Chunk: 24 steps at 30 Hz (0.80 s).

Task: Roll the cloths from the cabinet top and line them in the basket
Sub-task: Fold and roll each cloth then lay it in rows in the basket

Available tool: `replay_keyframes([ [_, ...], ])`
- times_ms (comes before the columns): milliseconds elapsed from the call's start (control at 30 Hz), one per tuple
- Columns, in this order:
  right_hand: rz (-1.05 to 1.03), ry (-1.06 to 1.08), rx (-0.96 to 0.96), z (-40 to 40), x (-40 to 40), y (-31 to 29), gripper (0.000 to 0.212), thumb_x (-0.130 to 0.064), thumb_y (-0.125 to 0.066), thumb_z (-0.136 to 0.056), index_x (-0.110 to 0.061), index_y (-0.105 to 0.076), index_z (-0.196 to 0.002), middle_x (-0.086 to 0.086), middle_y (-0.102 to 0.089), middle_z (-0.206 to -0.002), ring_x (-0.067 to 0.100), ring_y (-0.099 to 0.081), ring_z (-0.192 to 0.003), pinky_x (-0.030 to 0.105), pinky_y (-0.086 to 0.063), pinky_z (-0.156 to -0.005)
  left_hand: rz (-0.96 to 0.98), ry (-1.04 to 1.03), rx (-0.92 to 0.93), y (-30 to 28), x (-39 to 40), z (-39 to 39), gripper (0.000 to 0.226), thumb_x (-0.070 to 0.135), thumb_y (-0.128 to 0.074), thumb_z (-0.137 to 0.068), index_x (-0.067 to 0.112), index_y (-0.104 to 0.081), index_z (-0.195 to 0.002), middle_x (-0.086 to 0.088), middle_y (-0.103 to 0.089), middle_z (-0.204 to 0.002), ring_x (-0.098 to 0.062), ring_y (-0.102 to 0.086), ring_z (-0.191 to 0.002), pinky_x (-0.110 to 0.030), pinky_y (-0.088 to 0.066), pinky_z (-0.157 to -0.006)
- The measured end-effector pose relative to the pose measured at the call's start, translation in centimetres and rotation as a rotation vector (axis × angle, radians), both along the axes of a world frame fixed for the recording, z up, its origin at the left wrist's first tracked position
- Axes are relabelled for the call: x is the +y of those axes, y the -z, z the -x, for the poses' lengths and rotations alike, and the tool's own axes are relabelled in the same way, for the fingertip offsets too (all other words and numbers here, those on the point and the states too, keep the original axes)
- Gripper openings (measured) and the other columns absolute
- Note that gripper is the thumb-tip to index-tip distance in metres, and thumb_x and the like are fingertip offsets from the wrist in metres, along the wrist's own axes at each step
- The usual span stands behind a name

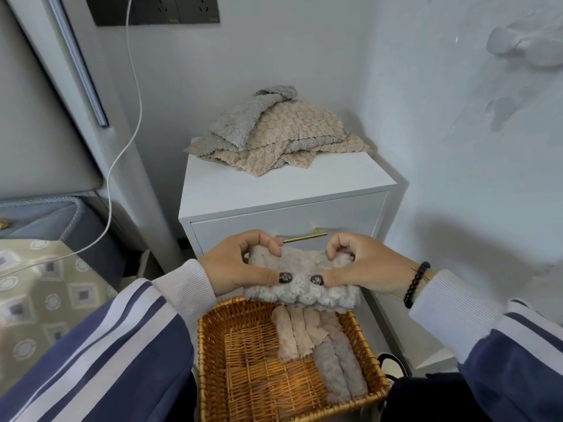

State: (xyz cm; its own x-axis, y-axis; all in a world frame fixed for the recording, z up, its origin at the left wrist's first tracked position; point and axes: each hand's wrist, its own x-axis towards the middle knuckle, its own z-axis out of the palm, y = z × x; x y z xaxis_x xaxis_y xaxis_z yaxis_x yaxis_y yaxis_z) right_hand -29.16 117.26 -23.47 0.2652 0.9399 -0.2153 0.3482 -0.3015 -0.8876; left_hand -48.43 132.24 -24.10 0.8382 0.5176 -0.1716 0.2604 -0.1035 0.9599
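The left hand (236, 263) and the right hand (359, 264) each pinch one end of a fluffy grey cloth (300, 280), thumbs on top, fingers curled over the far edge. They hold it just above a brown woven basket (213, 354). Soft pink and grey rolled cloths (316, 345) lie side by side on the basket's right side. Behind the hands stands a white cabinet (274, 190) with a gold drawer handle (304, 238). A messy pile of beige and grey cloths (274, 132) sits on top. A white cable (134, 95) hangs on the left.
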Motion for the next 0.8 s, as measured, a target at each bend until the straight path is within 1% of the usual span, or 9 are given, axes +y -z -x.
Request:
replay_keyframes([
  [100, 0.151, -0.106, -0.231, -0.1, -0.1, 0.9, 0.058, -0.034, -0.088, -0.062, -0.032, -0.053, -0.109, -0.005, -0.061, -0.110, 0.009, -0.058, -0.097, 0.027, -0.050, -0.088, -0.224, 0.108, 0.268, 0.8, -0.3, -0.2, 0.097, 0.039, -0.092, -0.041, 0.042, -0.048, -0.127, 0.004, -0.055, -0.127, -0.019, -0.057, -0.114, -0.039, -0.049, -0.100],
  [167, 0.241, -0.232, -0.402, 0.6, -0.2, 1.7, 0.065, -0.036, -0.085, -0.067, -0.035, -0.049, -0.122, -0.006, -0.056, -0.114, 0.010, -0.054, -0.100, 0.025, -0.047, -0.085, -0.443, 0.252, 0.498, 1.4, -1.0, -0.8, 0.097, 0.032, -0.090, -0.058, 0.033, -0.038, -0.139, 0.005, -0.051, -0.129, -0.018, -0.052, -0.119, -0.036, -0.043, -0.105],
  [267, 0.329, -0.397, -0.568, 2.0, -0.2, 3.6, 0.057, -0.030, -0.078, -0.075, -0.029, -0.053, -0.126, -0.007, -0.056, -0.119, 0.013, -0.054, -0.107, 0.027, -0.047, -0.086, -0.630, 0.435, 0.666, 3.2, -2.4, -1.9, 0.062, 0.029, -0.085, -0.068, 0.023, -0.056, -0.123, 0.002, -0.061, -0.119, -0.020, -0.058, -0.111, -0.031, -0.047, -0.090],
  [333, 0.404, -0.462, -0.626, 2.6, 0.0, 5.1, 0.058, -0.029, -0.075, -0.078, -0.027, -0.050, -0.130, -0.004, -0.057, -0.124, 0.019, -0.054, -0.113, 0.033, -0.048, -0.092, -0.677, 0.468, 0.707, 4.4, -3.0, -2.5, 0.052, 0.029, -0.084, -0.070, 0.020, -0.059, -0.114, 0.001, -0.063, -0.113, -0.021, -0.059, -0.105, -0.028, -0.044, -0.080],
  [433, 0.504, -0.502, -0.696, 3.5, 0.0, 7.1, 0.059, -0.030, -0.069, -0.082, -0.022, -0.042, -0.133, 0.003, -0.052, -0.126, 0.025, -0.052, -0.116, 0.036, -0.048, -0.095, -0.742, 0.458, 0.683, 5.6, -3.5, -3.1, 0.042, 0.028, -0.081, -0.073, 0.022, -0.057, -0.107, 0.000, -0.062, -0.110, -0.021, -0.059, -0.101, -0.030, -0.046, -0.078],
  [533, 0.473, -0.529, -0.846, 4.9, -0.4, 8.3, 0.067, -0.038, -0.064, -0.084, -0.013, -0.031, -0.137, 0.010, -0.038, -0.131, 0.031, -0.043, -0.119, 0.043, -0.037, -0.104, -0.764, 0.461, 0.676, 6.7, -3.9, -3.5, 0.037, 0.028, -0.076, -0.075, 0.024, -0.058, -0.106, 0.001, -0.062, -0.106, -0.021, -0.059, -0.096, -0.036, -0.052, -0.080],
  [600, 0.404, -0.457, -0.827, 5.6, -0.7, 9.6, 0.069, -0.042, -0.061, -0.083, -0.010, -0.029, -0.136, 0.010, -0.035, -0.129, 0.031, -0.039, -0.118, 0.045, -0.032, -0.106, -0.764, 0.451, 0.680, 7.4, -4.0, -3.6, 0.033, 0.028, -0.073, -0.077, 0.025, -0.058, -0.105, 0.002, -0.062, -0.105, -0.021, -0.059, -0.095, -0.035, -0.052, -0.078],
  [700, 0.304, -0.337, -0.746, 5.3, 0.0, 13.5, 0.061, -0.039, -0.056, -0.083, -0.015, -0.033, -0.134, 0.006, -0.035, -0.126, 0.028, -0.030, -0.119, 0.042, -0.031, -0.106, -0.754, 0.390, 0.685, 8.4, -3.9, -3.3, 0.027, 0.028, -0.070, -0.078, 0.028, -0.053, -0.099, 0.002, -0.061, -0.101, -0.021, -0.059, -0.092, -0.031, -0.048, -0.072],
  [800, 0.220, -0.207, -0.671, 5.3, 0.4, 17.0, 0.054, -0.037, -0.049, -0.087, -0.024, -0.032, -0.136, 0.000, -0.034, -0.127, 0.024, -0.029, -0.119, 0.030, -0.027, -0.106, -0.662, 0.289, 0.692, 10.6, -3.6, -2.8, 0.037, 0.028, -0.069, -0.078, 0.029, -0.052, -0.111, 0.003, -0.062, -0.110, -0.022, -0.060, -0.097, -0.035, -0.053, -0.081],
])
